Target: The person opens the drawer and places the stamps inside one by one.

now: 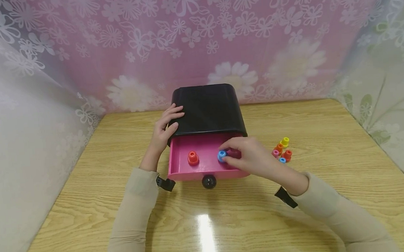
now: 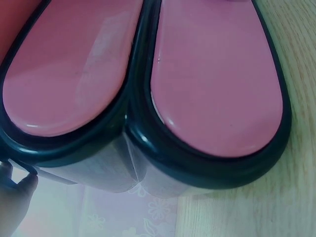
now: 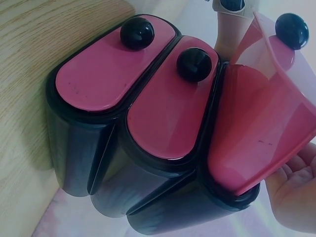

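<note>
Fingers of the right hand [image 1: 252, 155] pinch one blue peg [image 1: 221, 156] inside the pulled-out pink drawer [image 1: 204, 144]; one red peg [image 1: 193, 158] stands upright to the left of it. Fingers extended, the left hand [image 1: 164, 127] rests on the left edge of one black cabinet [image 1: 208, 109], whose two lower drawers [image 3: 170, 121] are pushed in. Right of it, five pegs [image 1: 287, 156] cluster on the desk [image 1: 325, 165]: yellow, orange, pink, red, blue
</note>
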`<state>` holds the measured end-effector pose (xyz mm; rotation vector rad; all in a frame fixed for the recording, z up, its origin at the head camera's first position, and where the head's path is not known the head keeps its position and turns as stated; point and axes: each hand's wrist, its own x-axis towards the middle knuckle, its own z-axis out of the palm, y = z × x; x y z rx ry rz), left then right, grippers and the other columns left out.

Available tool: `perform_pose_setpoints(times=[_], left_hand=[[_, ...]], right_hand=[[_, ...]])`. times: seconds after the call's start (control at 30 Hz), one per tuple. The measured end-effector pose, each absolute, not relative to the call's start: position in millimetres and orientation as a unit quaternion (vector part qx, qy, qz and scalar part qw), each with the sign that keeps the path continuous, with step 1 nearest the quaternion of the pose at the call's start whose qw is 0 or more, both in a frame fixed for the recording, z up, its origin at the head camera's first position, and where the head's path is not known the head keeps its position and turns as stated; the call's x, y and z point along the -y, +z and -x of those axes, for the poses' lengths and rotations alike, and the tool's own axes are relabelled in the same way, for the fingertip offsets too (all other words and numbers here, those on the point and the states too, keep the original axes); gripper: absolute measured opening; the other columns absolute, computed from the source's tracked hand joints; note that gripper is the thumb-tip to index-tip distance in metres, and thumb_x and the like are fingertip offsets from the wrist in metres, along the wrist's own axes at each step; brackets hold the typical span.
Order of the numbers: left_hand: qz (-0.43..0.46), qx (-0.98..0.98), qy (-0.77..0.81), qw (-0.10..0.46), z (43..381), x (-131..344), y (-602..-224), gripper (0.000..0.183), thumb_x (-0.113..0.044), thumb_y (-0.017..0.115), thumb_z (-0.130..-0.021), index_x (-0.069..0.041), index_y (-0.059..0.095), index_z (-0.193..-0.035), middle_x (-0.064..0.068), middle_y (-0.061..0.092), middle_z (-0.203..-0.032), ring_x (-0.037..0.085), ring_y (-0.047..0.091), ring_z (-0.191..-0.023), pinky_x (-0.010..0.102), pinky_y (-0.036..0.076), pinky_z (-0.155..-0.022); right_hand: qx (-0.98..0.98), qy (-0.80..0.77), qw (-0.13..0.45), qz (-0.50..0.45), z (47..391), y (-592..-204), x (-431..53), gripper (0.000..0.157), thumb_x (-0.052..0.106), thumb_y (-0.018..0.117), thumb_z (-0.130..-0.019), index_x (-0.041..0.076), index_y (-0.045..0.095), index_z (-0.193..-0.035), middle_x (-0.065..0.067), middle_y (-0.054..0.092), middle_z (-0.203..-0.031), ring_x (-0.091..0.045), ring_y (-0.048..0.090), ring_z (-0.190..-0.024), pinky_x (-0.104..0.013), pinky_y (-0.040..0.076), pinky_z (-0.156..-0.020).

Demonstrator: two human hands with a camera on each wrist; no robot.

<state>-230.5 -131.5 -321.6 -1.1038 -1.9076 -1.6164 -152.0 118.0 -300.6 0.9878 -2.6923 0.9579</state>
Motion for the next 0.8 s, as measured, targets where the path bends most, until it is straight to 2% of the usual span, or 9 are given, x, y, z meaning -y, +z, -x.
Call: perform_pose_setpoints(times=[0.47,0.8], left_hand=[[0.395,0.684,-0.579,0.2,231.0,132.6,-323.4,0.032,-0.002,0.043,-0.083,0.023,0.049,-0.102,0.039,0.04,-0.117,0.05,0.02,-0.122,0.042,0.015,-0.104],[0.399,0.682,-0.578,0.203,234.9,134.0,-326.8,0.039,-0.014,0.046,-0.088,0.022,0.05,-0.103,0.039,0.041,-0.117,0.049,0.02,-0.122,0.042,0.016,-0.104]], right_hand=[[0.889,0.31,0.057,-0.333,152.1,-299.5,-119.5,0.022,0.011,0.072,-0.071,0.007,0.066,-0.092,0.003,0.063,-0.083,-0.009,0.056,-0.072,-0.025,0.05,-0.068],[0.875,0.333,0.06,-0.345,152.2,-300.5,-121.9,0.023,0.008,0.073,-0.07,0.007,0.066,-0.093,0.003,0.063,-0.085,-0.009,0.055,-0.073,-0.023,0.05,-0.068]])
